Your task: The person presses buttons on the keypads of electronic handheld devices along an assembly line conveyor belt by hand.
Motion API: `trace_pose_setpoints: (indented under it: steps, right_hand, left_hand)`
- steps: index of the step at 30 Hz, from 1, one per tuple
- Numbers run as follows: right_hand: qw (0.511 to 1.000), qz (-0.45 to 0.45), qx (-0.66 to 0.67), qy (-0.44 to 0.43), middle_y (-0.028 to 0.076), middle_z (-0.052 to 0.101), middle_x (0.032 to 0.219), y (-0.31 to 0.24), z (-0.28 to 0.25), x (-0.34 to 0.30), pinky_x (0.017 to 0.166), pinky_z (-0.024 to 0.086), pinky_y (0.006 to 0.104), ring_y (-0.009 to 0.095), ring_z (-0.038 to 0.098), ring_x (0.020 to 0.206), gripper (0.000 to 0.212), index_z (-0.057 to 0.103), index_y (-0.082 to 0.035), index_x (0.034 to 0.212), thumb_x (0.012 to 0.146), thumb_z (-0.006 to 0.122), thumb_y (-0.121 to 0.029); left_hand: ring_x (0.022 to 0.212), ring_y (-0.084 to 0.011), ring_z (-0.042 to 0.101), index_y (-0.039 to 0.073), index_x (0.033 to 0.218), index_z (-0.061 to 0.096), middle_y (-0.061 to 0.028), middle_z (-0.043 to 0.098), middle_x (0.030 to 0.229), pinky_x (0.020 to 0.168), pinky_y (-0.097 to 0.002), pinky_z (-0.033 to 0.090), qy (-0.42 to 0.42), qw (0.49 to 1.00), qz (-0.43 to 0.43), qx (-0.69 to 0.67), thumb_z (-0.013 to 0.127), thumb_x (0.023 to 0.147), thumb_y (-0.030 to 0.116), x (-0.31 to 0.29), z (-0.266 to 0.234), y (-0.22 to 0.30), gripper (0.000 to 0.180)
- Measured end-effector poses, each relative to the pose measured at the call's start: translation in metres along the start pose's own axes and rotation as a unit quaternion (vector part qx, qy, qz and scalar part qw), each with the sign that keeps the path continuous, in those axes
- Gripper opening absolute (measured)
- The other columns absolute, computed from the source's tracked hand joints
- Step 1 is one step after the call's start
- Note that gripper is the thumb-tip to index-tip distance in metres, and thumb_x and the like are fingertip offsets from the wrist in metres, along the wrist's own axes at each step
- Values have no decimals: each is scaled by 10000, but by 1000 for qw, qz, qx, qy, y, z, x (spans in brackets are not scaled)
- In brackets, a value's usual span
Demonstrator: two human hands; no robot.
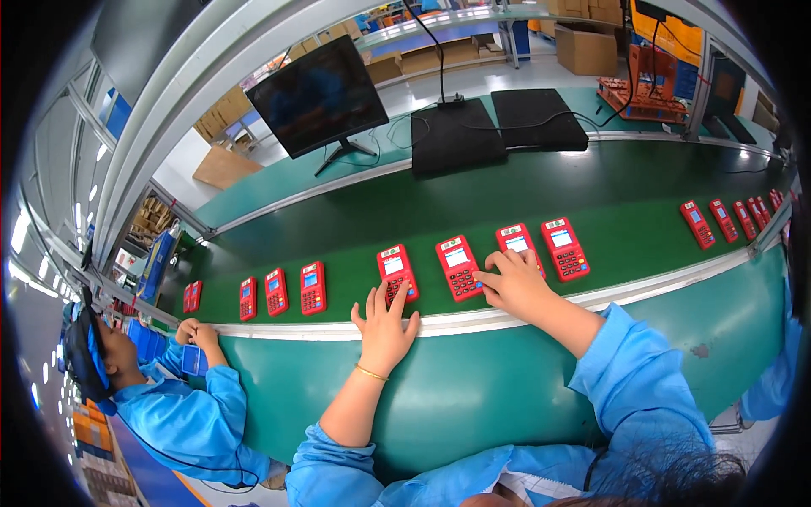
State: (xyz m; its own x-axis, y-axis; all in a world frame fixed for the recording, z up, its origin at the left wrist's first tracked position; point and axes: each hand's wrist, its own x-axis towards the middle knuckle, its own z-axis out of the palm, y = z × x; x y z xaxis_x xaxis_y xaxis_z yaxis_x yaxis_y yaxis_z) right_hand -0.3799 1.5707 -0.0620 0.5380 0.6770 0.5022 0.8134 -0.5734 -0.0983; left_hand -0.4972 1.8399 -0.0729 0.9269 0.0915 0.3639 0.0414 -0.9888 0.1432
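- Left hand [385,325]: open, fingers spread, fingertips on keypad of red payment terminal [397,273] lying on green conveyor belt [591,203].
- Right hand [512,280]: fingers curled, pressing between neighbouring terminals [459,267].
- Best pressing keys squarely, terminals kept flat, aligned.

On a green conveyor belt [524,211] lies a row of red card terminals. The left hand [385,328] rests flat with fingertips on one terminal [397,272], while the right hand [514,283] presses keys between two others [458,267] [564,248]. A co-worker [182,406] in blue sits at the left, near a dark monitor [319,95].
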Motion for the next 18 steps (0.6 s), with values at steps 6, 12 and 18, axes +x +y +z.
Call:
trace_pose_setpoints:
  steps: [6, 12, 18]
  right_hand:
    - [1000, -11, 11, -6, 35, 580, 1145, -8, -11, -14, 953, 358, 465, 248, 526, 1078, 346, 760, -217, 1180, 836, 744, -244]
    - [1000, -21, 4, 13, 37, 587, 1124, -14, -13, -8, 951, 360, 468, 245, 524, 1064, 262, 789, -184, 1073, 818, 735, -214]
    - [992, -66, -104, 11, 45, 599, 1101, -26, -10, 1, 930, 379, 470, 247, 533, 1051, 242, 787, -132, 1024, 796, 734, -195]
  left_hand:
    - [1417, -339, 453, 197, 1428, 575, -180, 496, 1513, 1170, -615, 172, -15, 999, 8, -33, 703, 901, 309, -11, -9, -14, 554]
    - [1391, -332, 473, 192, 1367, 631, -168, 517, 1491, 1163, -617, 180, -15, 999, 36, -25, 706, 900, 295, -10, -12, -17, 484]
    - [1386, -325, 466, 193, 1390, 610, -168, 519, 1476, 1166, -622, 174, -7, 999, 45, -7, 704, 902, 295, -11, -10, -16, 508]
